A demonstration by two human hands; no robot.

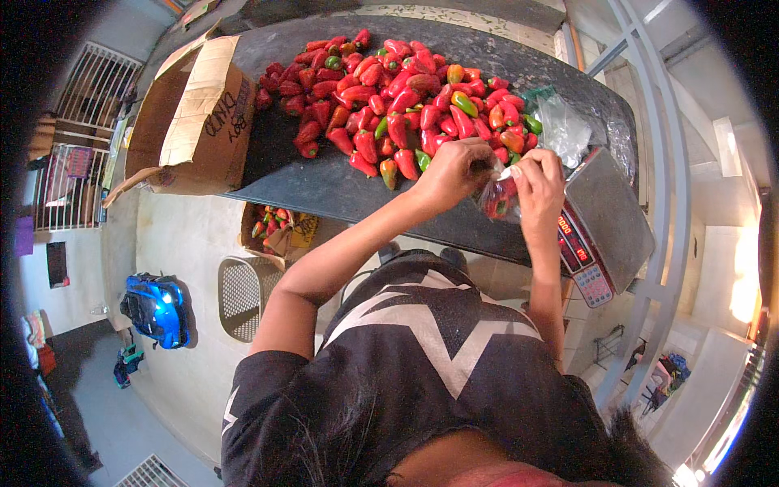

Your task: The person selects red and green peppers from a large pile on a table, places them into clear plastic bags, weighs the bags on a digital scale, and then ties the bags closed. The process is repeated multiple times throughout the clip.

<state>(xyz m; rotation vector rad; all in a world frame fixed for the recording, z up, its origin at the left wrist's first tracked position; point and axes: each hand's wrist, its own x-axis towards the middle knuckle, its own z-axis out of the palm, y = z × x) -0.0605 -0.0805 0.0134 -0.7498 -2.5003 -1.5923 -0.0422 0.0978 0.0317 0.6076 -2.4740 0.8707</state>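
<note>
Between my hands hangs a clear plastic bag [500, 201] with red peppers inside, over the front edge of the dark table [292, 189]. My left hand [459, 167] pinches the gathered neck of the bag from the left. On the other side, my right hand [540, 182] grips the same twisted neck with thumb and fingers. Just beyond lies a wide heap of peppers [395, 100], mostly red, with a few green and orange ones. A digital scale [608, 213] with a lit red display stands right of my right hand.
Loose clear plastic bags [563, 128] lie behind the scale. An open cardboard box [207, 122] stands at the table's left end. Below the table are another box of peppers [268, 228] and a perforated plastic basket [240, 298]. A metal frame [660, 243] rises at the right.
</note>
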